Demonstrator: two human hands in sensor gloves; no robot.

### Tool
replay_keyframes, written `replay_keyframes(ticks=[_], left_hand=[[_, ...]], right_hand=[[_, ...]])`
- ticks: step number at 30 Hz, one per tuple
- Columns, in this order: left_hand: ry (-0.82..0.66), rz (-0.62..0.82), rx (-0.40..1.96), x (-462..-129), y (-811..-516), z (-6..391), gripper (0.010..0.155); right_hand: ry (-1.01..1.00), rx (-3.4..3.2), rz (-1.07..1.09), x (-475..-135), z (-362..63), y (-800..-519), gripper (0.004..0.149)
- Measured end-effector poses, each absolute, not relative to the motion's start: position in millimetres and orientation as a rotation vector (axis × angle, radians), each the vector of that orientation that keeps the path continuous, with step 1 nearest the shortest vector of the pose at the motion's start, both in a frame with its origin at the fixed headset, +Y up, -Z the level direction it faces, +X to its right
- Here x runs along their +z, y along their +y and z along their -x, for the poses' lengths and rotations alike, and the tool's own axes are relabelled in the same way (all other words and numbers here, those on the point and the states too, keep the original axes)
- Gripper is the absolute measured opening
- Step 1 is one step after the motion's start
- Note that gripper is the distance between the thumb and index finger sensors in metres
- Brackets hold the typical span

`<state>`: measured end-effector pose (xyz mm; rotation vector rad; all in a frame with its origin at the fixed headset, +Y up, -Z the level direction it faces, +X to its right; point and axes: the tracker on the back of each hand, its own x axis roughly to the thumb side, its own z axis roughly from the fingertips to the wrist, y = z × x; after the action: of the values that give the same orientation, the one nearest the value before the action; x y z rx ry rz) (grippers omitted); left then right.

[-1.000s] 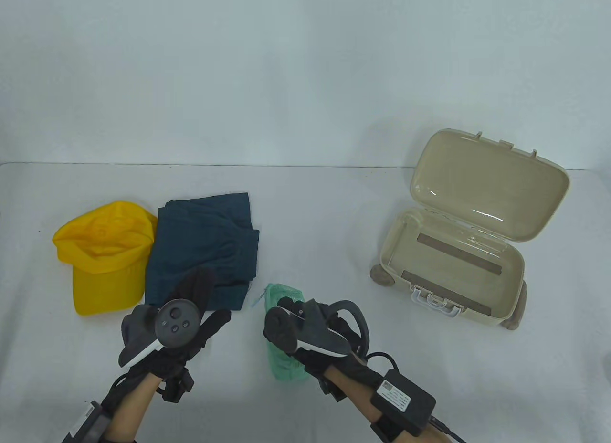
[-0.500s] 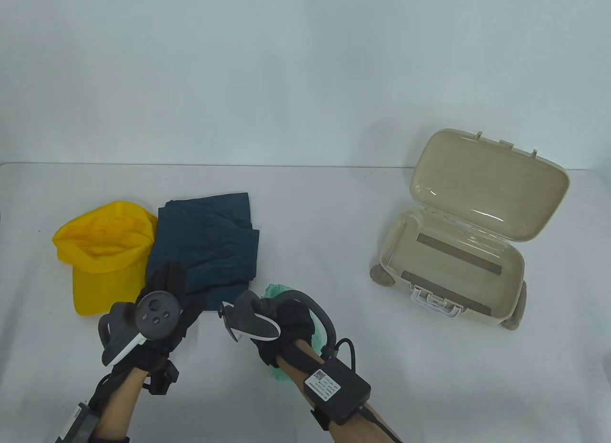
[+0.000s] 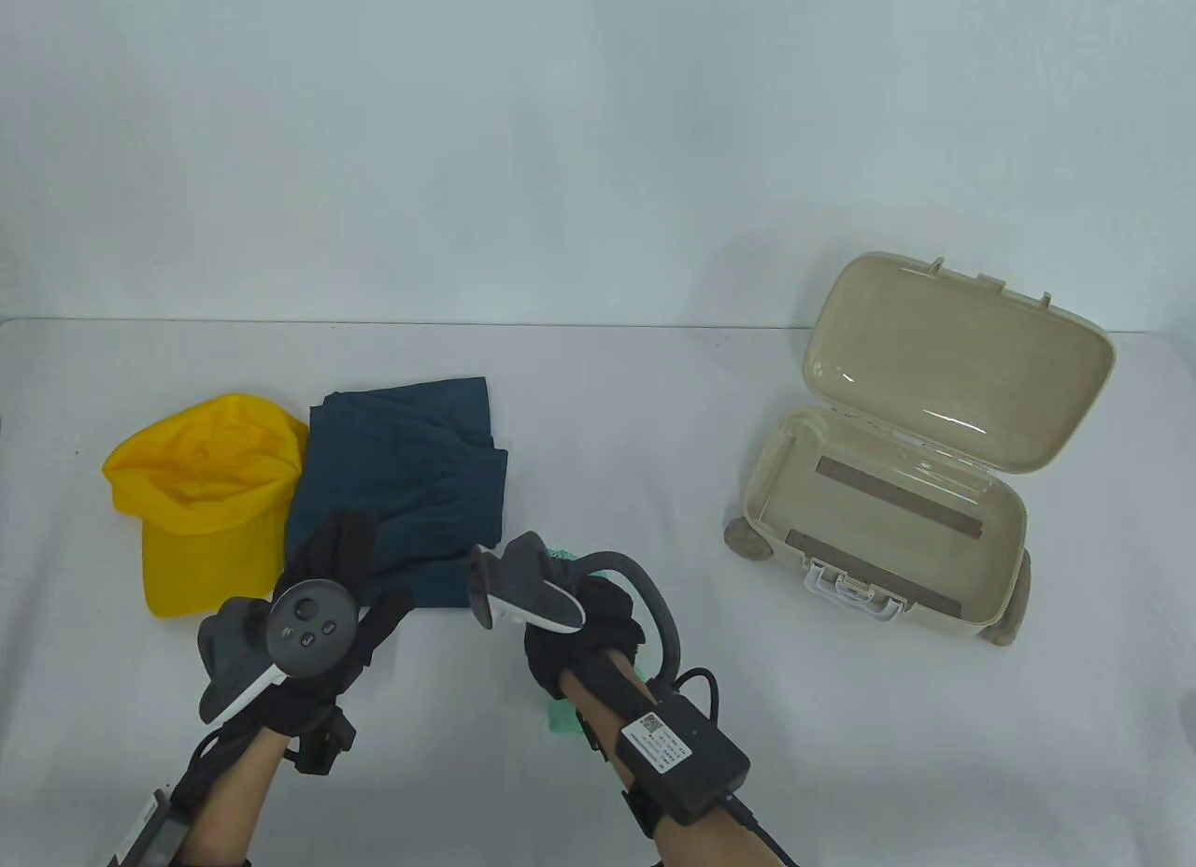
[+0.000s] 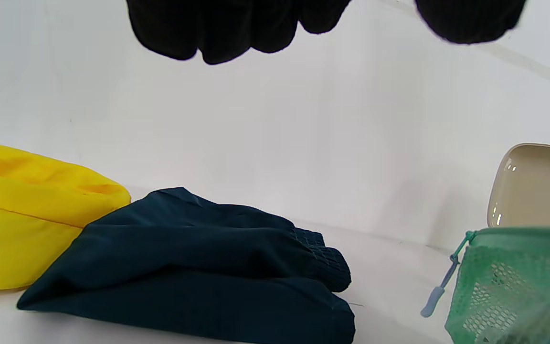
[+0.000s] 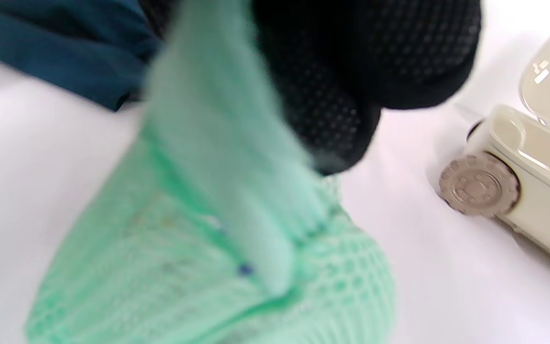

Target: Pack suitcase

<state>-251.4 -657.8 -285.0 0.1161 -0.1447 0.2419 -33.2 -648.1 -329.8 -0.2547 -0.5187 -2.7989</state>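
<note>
A beige suitcase (image 3: 995,521) lies on the table at the right, lid up, its base holding nothing; its lid (image 4: 537,191) and a wheel (image 5: 478,185) show in the wrist views. My right hand (image 3: 589,624) grips a green mesh pouch (image 5: 217,258), which is mostly hidden under the hand in the table view (image 3: 563,717). The pouch (image 4: 518,286) has a grey zip pull. My left hand (image 3: 350,577) hovers with straight fingers over the near edge of the folded dark teal garment (image 3: 402,479), holding nothing. A yellow cap (image 3: 201,498) lies left of the garment.
Bare white tabletop (image 3: 635,437) lies between the clothes and the suitcase. A white wall backs the table. A black box with a cable sits on my right forearm (image 3: 682,746).
My right hand has turned over on the green pouch, closed round it and shifted slightly left and back. My left hand drifted left, then edged back over the garment's edge.
</note>
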Motion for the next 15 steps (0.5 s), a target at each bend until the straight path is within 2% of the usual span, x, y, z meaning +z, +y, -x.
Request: replay_keyframes(ticks=[7,11,15], left_hand=[[-0.17,-0.105,0.224,-285,-659,246,0.083],[-0.189,-0.118,0.217,-282,-657,242,0.083],[-0.22,-0.13,0.224,-280,-655,237,0.084]], right_hand=[[-0.525,-3.089,0.143,-341,-28,-594,0.045],[-0.417,-3.207,0.039,-350,-71,-555,0.045],[-0.294,-3.29,-0.113,-362,-119,-529,0.045]])
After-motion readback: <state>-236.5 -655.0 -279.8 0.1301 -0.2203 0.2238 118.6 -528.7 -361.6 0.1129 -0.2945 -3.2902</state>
